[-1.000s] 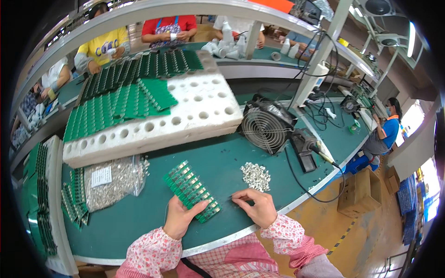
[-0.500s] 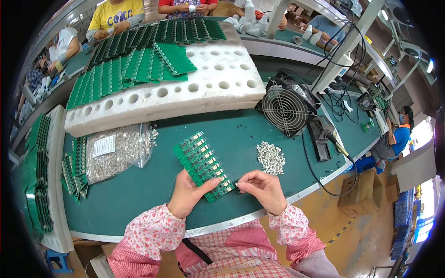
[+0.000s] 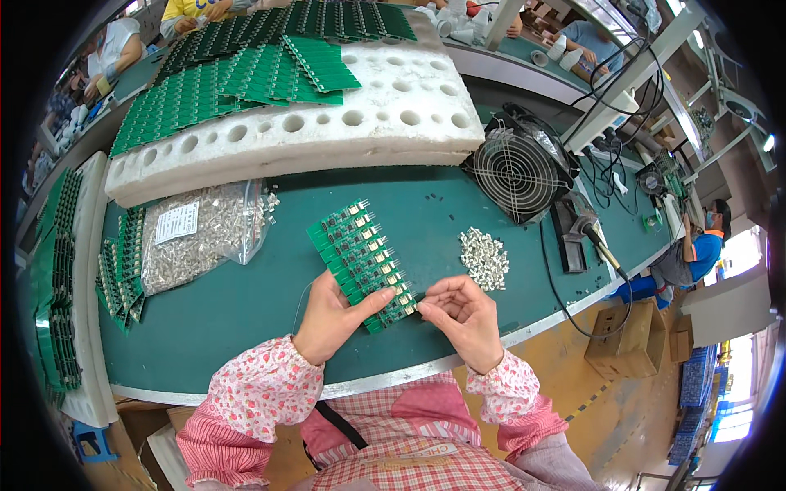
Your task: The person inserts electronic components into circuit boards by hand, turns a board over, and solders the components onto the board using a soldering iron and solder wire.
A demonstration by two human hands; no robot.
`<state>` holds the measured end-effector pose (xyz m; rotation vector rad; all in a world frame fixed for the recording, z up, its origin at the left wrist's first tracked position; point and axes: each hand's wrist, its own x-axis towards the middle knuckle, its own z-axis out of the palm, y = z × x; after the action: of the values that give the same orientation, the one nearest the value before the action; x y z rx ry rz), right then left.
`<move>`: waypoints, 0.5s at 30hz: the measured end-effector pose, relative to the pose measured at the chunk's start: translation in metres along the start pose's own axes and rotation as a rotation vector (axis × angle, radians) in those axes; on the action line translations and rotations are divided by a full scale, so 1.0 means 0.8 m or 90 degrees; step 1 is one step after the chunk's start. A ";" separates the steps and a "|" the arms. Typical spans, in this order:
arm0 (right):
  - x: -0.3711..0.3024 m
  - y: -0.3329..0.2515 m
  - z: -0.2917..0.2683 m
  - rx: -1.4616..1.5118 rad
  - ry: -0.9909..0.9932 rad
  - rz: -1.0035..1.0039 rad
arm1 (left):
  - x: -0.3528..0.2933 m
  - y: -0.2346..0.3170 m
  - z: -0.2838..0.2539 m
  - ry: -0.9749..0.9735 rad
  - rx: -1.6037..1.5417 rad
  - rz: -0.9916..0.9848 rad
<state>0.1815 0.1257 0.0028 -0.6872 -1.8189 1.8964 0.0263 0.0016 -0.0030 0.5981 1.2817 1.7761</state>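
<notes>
My left hand (image 3: pixel 337 317) grips a green circuit board panel (image 3: pixel 348 258) by its lower left side, thumb across the face. Rows of small dark and white parts cover the panel, and metal pins stick out along its right edge. At the panel's lower right corner, my right hand (image 3: pixel 468 319) is closed in a pinch, its fingertips touching or very near the edge. A tiny component is between thumb and forefinger, mostly hidden by them. Just beyond that hand lies a pile of small white connectors (image 3: pixel 484 260) on the green table mat (image 3: pixel 426 217).
A white foam block (image 3: pixel 327 135) bearing green boards (image 3: pixel 246 78) spans the back. Left stand a bag of small parts (image 3: pixel 201 237) and more boards (image 3: pixel 123 262). A fan (image 3: pixel 521 176) and a soldering iron (image 3: pixel 604 248) in its holder are right. Co-workers sit beyond.
My right fingertips have closed in on the panel's lower right corner. The whole view has shifted, so the table sits higher in the picture. My left hand keeps its grip.
</notes>
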 end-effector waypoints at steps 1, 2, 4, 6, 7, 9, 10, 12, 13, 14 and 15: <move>-0.001 0.003 0.002 0.002 0.015 -0.018 | 0.000 0.000 0.000 0.001 -0.006 -0.005; -0.002 0.006 0.004 0.006 0.028 -0.035 | 0.000 -0.001 0.000 0.004 -0.010 -0.009; -0.005 0.009 0.010 -0.026 0.046 -0.054 | 0.000 -0.001 -0.001 0.007 -0.012 -0.007; -0.008 0.009 0.014 -0.067 0.077 -0.078 | 0.000 0.000 -0.001 0.008 -0.015 -0.005; -0.008 0.010 0.015 -0.068 0.076 -0.080 | 0.000 0.001 -0.001 0.004 -0.017 -0.008; -0.007 0.012 0.015 -0.013 0.070 -0.048 | 0.000 0.001 -0.001 -0.001 -0.020 -0.009; -0.007 0.012 0.015 -0.014 0.070 -0.050 | 0.001 -0.001 -0.002 -0.006 -0.026 -0.013; -0.004 0.009 0.014 0.027 0.048 -0.006 | 0.000 -0.001 -0.003 -0.008 -0.029 -0.011; -0.003 0.007 0.012 0.027 0.046 -0.009 | -0.001 -0.001 -0.003 -0.009 -0.030 -0.014; -0.002 0.005 0.009 0.028 0.014 0.004 | -0.001 -0.001 -0.003 -0.011 -0.032 -0.019; -0.001 0.002 0.006 0.029 -0.019 0.018 | -0.001 -0.002 -0.003 -0.011 -0.032 -0.017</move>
<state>0.1796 0.1215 0.0011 -0.6769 -1.7874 1.9696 0.0256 -0.0004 -0.0048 0.5652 1.2244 1.7718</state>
